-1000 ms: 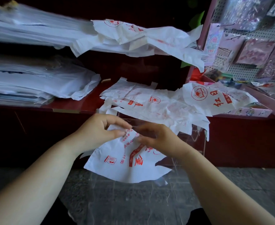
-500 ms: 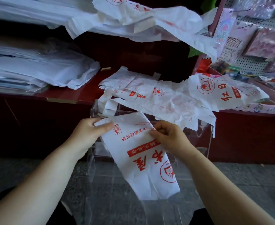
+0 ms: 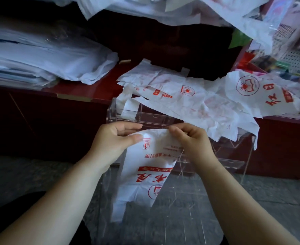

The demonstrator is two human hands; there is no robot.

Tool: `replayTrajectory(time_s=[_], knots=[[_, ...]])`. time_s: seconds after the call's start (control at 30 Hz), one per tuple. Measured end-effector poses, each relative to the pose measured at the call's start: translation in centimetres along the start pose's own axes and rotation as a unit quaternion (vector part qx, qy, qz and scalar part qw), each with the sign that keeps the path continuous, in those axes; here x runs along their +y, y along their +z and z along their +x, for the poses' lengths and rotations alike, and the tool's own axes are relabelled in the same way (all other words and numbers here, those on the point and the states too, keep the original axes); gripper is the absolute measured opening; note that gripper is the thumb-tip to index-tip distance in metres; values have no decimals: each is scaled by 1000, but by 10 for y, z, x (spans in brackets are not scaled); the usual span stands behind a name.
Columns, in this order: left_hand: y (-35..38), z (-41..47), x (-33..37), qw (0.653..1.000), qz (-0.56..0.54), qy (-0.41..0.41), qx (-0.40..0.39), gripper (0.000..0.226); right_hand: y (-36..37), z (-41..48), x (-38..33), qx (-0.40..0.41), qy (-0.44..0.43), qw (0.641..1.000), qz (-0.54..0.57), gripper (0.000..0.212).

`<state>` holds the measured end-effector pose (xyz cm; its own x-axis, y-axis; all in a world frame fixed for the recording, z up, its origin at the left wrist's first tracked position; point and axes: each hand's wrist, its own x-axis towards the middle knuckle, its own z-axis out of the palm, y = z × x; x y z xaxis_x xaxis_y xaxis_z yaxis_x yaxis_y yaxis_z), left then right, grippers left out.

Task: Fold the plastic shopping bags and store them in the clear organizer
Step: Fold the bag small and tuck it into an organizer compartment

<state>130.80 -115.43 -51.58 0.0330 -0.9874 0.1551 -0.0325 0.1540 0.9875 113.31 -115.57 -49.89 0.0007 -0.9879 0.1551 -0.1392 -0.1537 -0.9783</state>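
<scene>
We hold the bag (image 3: pixel 151 167) by its upper edge, just in front of the clear organizer (image 3: pixel 112 110) and a little below its front rim. It hangs free with the red print facing us and one handle strip trailing at the bottom. The left hand (image 3: pixel 113 140) pinches the upper left corner between thumb and fingers. The right hand (image 3: pixel 194 141) pinches the upper right corner, its fingers curled tightly over the edge. Neither hand appears to touch the organizer. We judge the step in hand to be the lengthwise fold. To do it well, we hold the top edge taut between the two pinches, bring one corner across to meet the other, and let the weight of the film pull the fold straight. Thin plastic traps air and slides on itself, so we press each crease flat before making the next. The right side runs off at a slant and likely needs squaring first. The loose bags (image 3: pixel 181 101) spill from the red shelf (image 3: pixel 71 92) across the organizer's top and may obstruct the opening — we move them aside before inserting the folded bag.
</scene>
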Motion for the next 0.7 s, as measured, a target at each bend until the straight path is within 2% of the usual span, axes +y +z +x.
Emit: replayTrajectory(time_s=[0.07,0.2,0.4,0.57,0.63,0.7], knots=[[-2,0,-1,1000,8,4,-16,32,-2,1,1,-15,-2,1000,-2,21],[-3,0,0,998,22,6,-58,34,-6,2,1,-85,-12,991,-101,25],[-5,-1,3,995,16,4,-98,33,-8,2,-2,-58,-4,990,-126,28],[-1,-4,1,998,6,13,-56,13,-8,3,-9,-56,0,989,-134,29],[-1,-4,0,999,3,14,-45,27,-7,4,-11,-51,-2,991,-127,30],[-1,-4,0,999,-8,11,-34,23,-8,5,-11,-51,0,993,-108,30]])
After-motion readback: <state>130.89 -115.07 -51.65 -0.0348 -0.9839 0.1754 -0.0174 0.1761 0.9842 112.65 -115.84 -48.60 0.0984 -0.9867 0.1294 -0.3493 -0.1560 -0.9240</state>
